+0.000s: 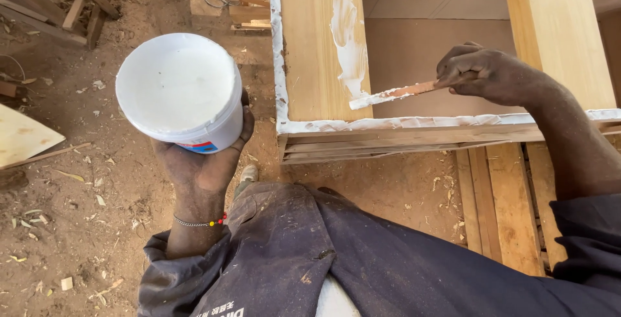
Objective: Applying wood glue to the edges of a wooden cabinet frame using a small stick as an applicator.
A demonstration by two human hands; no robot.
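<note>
My left hand [200, 162] holds up a white plastic tub [178, 90] full of white paste, over the dirt floor. My right hand [482, 71] grips a thin wooden stick [394, 94] whose paste-coated tip touches the inner side of a wooden panel [310, 45]. That panel belongs to an open wooden cabinet frame [414, 136], whose front and left edges carry a line of white paste. A broad smear of paste [349, 32] runs down the panel's right edge.
Sawdust and wood chips cover the earth floor [84, 213]. Timber offcuts [71, 0] lie at the top left, a pale board [22, 136] at the left edge. Planks [504, 207] lie under the frame at the right. My dark work clothes [362, 265] fill the bottom.
</note>
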